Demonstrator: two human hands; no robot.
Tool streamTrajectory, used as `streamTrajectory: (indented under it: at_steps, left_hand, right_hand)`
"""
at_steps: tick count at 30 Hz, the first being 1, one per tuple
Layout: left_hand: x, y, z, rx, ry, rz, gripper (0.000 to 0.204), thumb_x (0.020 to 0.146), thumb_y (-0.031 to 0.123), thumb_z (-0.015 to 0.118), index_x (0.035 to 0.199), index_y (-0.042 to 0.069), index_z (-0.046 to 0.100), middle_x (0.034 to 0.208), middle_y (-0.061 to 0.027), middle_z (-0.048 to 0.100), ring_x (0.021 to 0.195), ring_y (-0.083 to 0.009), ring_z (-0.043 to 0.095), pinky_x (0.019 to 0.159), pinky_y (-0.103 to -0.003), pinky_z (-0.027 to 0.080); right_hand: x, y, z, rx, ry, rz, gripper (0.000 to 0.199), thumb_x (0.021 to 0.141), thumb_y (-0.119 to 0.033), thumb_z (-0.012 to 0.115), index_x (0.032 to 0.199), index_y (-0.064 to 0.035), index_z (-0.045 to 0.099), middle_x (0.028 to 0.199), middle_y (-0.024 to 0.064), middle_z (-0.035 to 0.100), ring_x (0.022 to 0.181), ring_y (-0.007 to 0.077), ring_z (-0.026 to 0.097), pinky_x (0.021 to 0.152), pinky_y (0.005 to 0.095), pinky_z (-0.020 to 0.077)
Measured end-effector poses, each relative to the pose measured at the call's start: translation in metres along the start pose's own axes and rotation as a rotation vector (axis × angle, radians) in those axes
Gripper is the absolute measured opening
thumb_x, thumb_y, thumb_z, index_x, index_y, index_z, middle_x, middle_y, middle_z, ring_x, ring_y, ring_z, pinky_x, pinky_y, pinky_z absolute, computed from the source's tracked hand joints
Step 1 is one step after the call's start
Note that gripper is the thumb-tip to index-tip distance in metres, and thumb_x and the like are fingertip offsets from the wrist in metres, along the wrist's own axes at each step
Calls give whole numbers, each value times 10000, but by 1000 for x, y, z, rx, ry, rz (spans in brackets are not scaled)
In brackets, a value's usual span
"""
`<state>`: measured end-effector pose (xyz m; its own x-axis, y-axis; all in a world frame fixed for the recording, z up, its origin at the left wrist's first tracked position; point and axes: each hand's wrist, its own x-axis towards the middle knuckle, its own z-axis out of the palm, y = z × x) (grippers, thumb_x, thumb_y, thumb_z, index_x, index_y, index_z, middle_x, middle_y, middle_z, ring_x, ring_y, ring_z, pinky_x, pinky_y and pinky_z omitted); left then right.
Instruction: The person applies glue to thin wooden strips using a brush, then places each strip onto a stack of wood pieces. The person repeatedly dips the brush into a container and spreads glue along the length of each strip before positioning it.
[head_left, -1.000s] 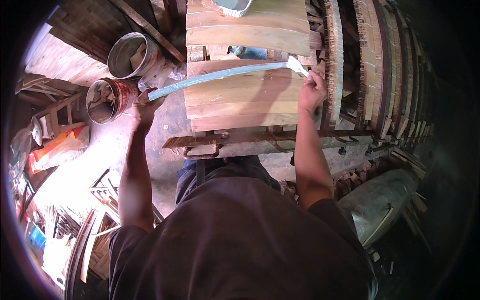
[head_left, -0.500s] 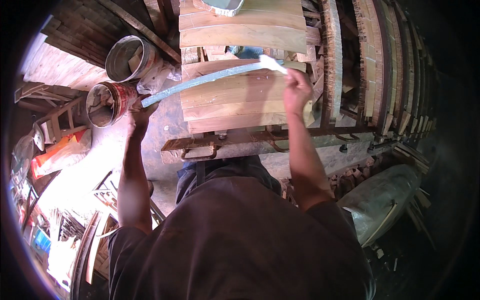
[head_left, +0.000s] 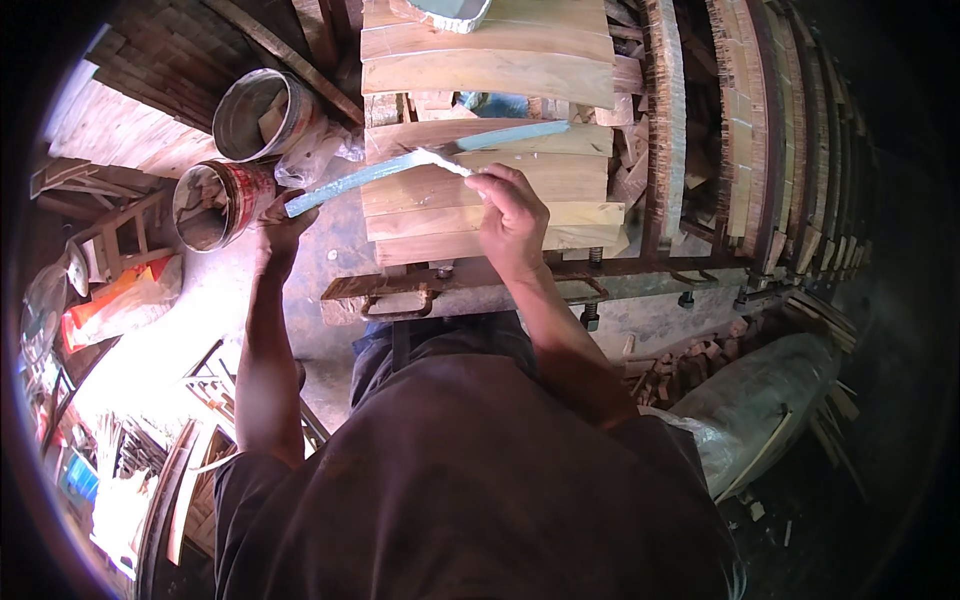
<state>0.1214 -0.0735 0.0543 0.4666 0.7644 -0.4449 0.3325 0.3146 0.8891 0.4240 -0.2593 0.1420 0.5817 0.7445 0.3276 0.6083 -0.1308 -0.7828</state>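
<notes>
While two open paint cans [head_left: 232, 180] stand at the far left beside the bench, the left hand [head_left: 278, 228] grips the near end of a long, curved wooden strip [head_left: 420, 162] coated pale blue. That strip runs rightward, lying across a stack of curved wooden planks [head_left: 480, 205] clamped on a metal frame [head_left: 500, 285]. Further right, the right hand [head_left: 512, 215] is closed around a small white-tipped brush [head_left: 445, 162], its tip touching the strip's middle. More curved planks stand on edge at the far right [head_left: 740, 130].
</notes>
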Motion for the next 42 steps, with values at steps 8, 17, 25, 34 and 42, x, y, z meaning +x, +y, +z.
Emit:
streamTrajectory:
  at_steps: [8, 17, 25, 34, 42]
  left_hand:
    - [0, 4, 4, 8, 6, 38, 263, 860, 12, 712, 1114, 5, 645, 982, -9, 681, 901, -91, 602, 845, -250, 483]
    - [-9, 6, 3, -4, 3, 37, 246, 846, 24, 733, 1081, 22, 659, 921, 24, 648, 838, -71, 571, 766, -235, 475]
    - [-13, 9, 2, -8, 44, 23, 276, 841, 49, 755, 1099, 12, 664, 914, 15, 660, 816, -77, 567, 768, -236, 476]
    - [-13, 12, 2, -130, 48, 77, 200, 860, 50, 679, 1057, 18, 662, 954, -25, 704, 864, -112, 607, 783, -294, 507]
    - [-20, 25, 6, -34, 40, 58, 198, 840, 25, 702, 1037, 13, 689, 881, -30, 698, 792, -112, 600, 737, -283, 494]
  right_hand:
    - [37, 143, -84, -350, 221, 287, 167, 870, -47, 659, 929, -150, 775, 893, 54, 736, 798, 160, 675, 704, 314, 535]
    - [27, 106, -55, -312, 124, 123, 400, 719, 155, 501, 934, -86, 738, 913, 101, 691, 803, 246, 673, 725, 347, 535]
    - [4, -46, 31, -22, -52, -55, 389, 681, 162, 604, 953, -94, 712, 951, 104, 692, 820, 251, 695, 665, 337, 579]
    - [11, -139, 92, 211, -286, -362, 329, 638, 106, 599, 931, -29, 664, 902, 94, 597, 800, 283, 638, 675, 381, 527]
    - [14, -131, 97, 437, -238, -54, 267, 810, 143, 577, 1004, 2, 695, 947, 120, 685, 818, 193, 674, 681, 300, 542]
